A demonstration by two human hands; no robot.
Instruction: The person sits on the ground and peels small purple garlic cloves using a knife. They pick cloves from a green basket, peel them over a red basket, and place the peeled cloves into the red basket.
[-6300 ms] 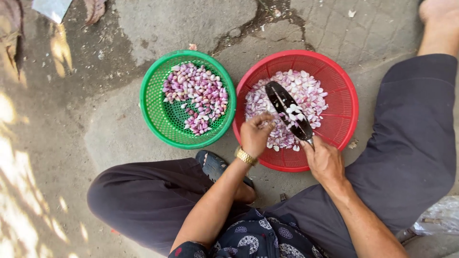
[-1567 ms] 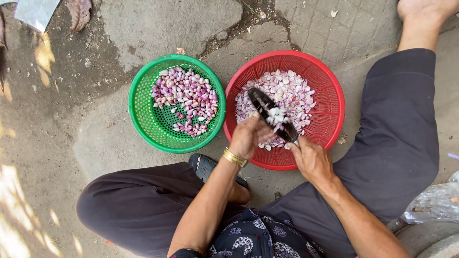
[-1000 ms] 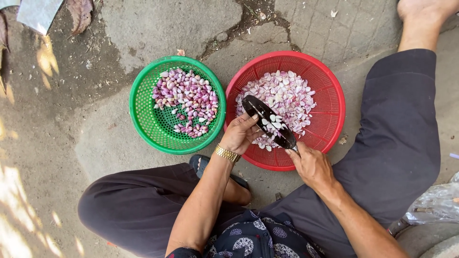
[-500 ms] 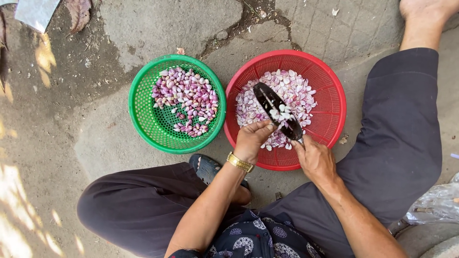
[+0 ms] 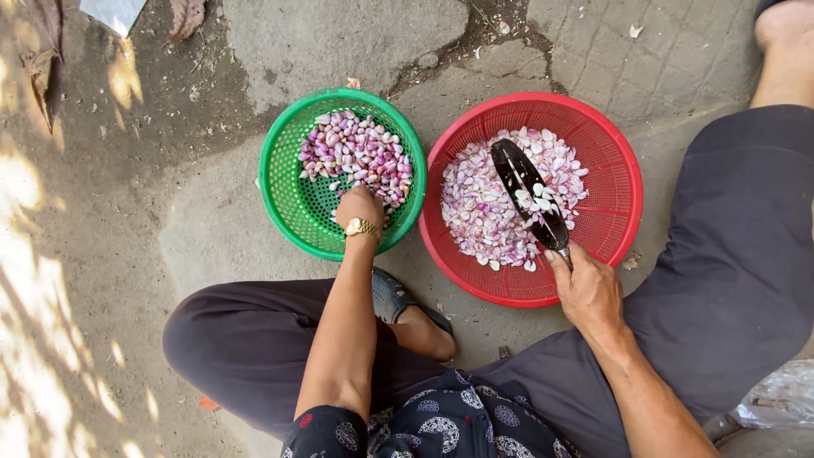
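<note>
Since half a second ago the left hand has left the red basket and crossed into the green basket, where it now rests knuckles-up on the whole shallots; its fingers are curled under and hidden, so whether they have one pinched I cannot tell. Right of the green basket, over the red one, the right hand is closed around the handle of a dark knife, blade flat with pale slices stuck on it.

Shallots look small, light, firm and papery-smooth, likely to roll, so a fingertip pinch across the bulb's middle suits them. Slices are thin, moist and clingy. Both baskets are light, flexible mesh.

Everything sits on rough, cracked concrete ground, sun-dappled to the left of the green basket, with the person's legs close around.
</note>
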